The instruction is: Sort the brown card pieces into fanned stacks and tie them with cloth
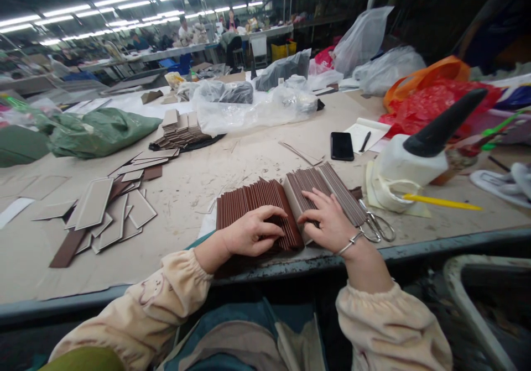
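My left hand (254, 230) rests on a row of reddish-brown flat pieces (236, 208) standing on edge at the table's front. Its fingers are bent, with a gap between thumb and forefinger. Beside it, my right hand (329, 221) lies with fingers spread over a second row of grey-brown edged pieces (305, 180). The two rows meet between my hands, where one broad brown face shows. Neither hand is wrapped round a piece. Scissors (376, 226) lie just right of my right wrist, partly hidden by the row.
Loose grey and brown panels (95, 202) are scattered on the left. Behind them stand stacked panels (182, 127) and a green bag (99, 130). At right are a phone (342, 146), a white bottle with a black nozzle (415, 158), a tape roll (394, 191) and a red bag (440, 105).
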`<state>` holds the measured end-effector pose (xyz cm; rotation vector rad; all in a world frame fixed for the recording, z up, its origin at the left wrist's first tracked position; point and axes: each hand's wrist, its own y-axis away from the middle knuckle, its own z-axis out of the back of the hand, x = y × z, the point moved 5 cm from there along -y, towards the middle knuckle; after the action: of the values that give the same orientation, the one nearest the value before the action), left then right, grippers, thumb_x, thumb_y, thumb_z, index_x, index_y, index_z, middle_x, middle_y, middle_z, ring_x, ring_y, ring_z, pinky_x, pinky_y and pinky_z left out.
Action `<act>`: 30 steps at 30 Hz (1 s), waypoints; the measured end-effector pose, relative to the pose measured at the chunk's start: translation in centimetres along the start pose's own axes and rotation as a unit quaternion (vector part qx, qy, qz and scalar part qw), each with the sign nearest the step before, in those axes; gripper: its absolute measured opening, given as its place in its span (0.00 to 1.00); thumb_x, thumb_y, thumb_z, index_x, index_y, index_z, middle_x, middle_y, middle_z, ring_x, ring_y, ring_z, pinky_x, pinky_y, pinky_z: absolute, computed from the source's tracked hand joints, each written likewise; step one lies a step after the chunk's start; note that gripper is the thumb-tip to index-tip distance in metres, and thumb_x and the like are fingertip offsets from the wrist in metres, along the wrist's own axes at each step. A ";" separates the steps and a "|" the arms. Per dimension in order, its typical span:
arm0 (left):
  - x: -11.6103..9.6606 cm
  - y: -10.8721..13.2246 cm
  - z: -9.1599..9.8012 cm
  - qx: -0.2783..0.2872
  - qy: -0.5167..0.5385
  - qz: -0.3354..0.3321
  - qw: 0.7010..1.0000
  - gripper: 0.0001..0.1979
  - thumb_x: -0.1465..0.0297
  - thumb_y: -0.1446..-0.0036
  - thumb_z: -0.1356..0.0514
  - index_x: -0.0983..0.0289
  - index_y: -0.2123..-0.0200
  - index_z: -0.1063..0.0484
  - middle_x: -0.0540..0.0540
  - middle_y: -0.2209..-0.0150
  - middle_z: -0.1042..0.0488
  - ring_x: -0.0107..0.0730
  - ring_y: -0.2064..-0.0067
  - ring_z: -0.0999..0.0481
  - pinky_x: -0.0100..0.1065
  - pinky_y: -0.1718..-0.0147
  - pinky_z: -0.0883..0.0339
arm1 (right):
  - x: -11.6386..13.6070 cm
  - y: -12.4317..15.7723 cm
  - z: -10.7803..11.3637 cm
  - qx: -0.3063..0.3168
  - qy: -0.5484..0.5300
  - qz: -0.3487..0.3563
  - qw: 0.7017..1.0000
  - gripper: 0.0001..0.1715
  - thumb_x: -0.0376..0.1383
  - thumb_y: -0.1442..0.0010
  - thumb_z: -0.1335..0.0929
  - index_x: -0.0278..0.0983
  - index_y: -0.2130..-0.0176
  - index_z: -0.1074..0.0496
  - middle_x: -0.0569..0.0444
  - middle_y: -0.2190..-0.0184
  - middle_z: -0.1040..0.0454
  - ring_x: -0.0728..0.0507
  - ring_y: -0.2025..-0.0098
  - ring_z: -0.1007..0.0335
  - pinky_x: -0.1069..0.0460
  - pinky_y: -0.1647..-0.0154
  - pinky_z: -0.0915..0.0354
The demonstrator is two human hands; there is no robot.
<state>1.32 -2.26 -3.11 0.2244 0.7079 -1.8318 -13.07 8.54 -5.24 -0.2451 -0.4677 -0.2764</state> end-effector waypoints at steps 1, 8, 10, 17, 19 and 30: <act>-0.1 0.3 0.2 0.003 -0.007 0.004 1.000 0.14 0.76 0.47 0.45 0.64 0.58 0.25 0.64 0.48 0.34 0.41 0.48 0.31 0.42 0.49 0.33 | 0.1 0.0 0.0 0.002 -0.003 0.003 1.000 0.11 0.32 0.50 0.34 0.44 0.70 0.22 0.51 0.39 0.38 0.33 0.34 0.52 0.29 0.37 0.60; -0.9 1.6 -0.3 0.061 -0.059 -0.006 0.996 0.18 0.76 0.49 0.45 0.60 0.54 0.26 0.61 0.45 0.35 0.43 0.44 0.33 0.52 0.40 0.43 | 0.9 0.0 -0.2 0.009 -0.019 0.017 1.000 0.06 0.39 0.50 0.30 0.44 0.68 0.23 0.50 0.38 0.40 0.33 0.34 0.52 0.28 0.37 0.60; -0.8 1.7 -0.5 0.062 -0.067 -0.003 0.996 0.18 0.75 0.48 0.45 0.59 0.53 0.27 0.61 0.45 0.35 0.42 0.43 0.34 0.53 0.39 0.46 | 1.0 0.0 -0.3 0.012 -0.018 0.016 1.000 0.06 0.39 0.50 0.30 0.44 0.68 0.23 0.50 0.38 0.39 0.34 0.34 0.52 0.29 0.37 0.60; -0.7 2.0 -0.5 0.041 -0.059 -0.015 0.997 0.17 0.75 0.47 0.45 0.62 0.54 0.27 0.62 0.46 0.34 0.41 0.44 0.33 0.52 0.39 0.45 | 1.2 -0.1 -0.4 0.022 -0.011 0.013 1.000 0.06 0.38 0.51 0.30 0.43 0.68 0.23 0.48 0.38 0.40 0.34 0.34 0.53 0.30 0.37 0.60; -0.7 2.0 -0.5 0.038 -0.059 -0.012 0.997 0.17 0.75 0.47 0.45 0.62 0.54 0.27 0.63 0.46 0.34 0.41 0.44 0.33 0.52 0.39 0.45 | 1.2 0.0 -0.4 0.021 -0.012 0.015 1.000 0.06 0.38 0.51 0.30 0.43 0.68 0.23 0.49 0.38 0.40 0.34 0.34 0.53 0.30 0.37 0.60; -0.6 2.0 -0.8 0.041 -0.077 -0.003 0.996 0.18 0.74 0.48 0.44 0.59 0.53 0.27 0.60 0.45 0.34 0.42 0.45 0.33 0.52 0.40 0.43 | 1.2 -0.1 -0.5 0.020 -0.010 0.017 1.000 0.06 0.38 0.51 0.30 0.44 0.69 0.24 0.50 0.38 0.40 0.34 0.34 0.53 0.29 0.37 0.60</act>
<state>3.28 -1.75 -4.16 0.1331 0.5272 -1.8634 -11.90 8.11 -5.06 -0.2176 -0.4887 -0.2312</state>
